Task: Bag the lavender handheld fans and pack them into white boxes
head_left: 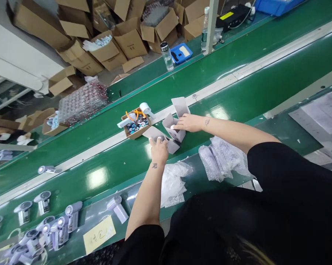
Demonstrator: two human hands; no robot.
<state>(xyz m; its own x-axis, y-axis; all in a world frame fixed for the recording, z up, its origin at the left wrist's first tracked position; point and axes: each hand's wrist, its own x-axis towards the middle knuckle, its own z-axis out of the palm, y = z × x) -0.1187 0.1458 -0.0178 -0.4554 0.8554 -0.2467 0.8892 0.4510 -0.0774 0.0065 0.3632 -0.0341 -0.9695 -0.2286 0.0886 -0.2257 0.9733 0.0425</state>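
Two small white cardboard boxes with raised flaps stand side by side on the green belt in front of me. My left hand is on the nearer left box, its fingers bent over the edge by the flap. My right hand grips the right box, with thumb and fingers at its open top. What lies inside the boxes is hidden. Close to my left forearm lies clear bubble wrap. Bubble-wrapped purple items rest below my right forearm.
Beyond the boxes is an open carton of small parts with orange-handled tools and a tape roll. Several purple handheld devices lie at lower left, near a yellow note. A bottle stands on the far ledge.
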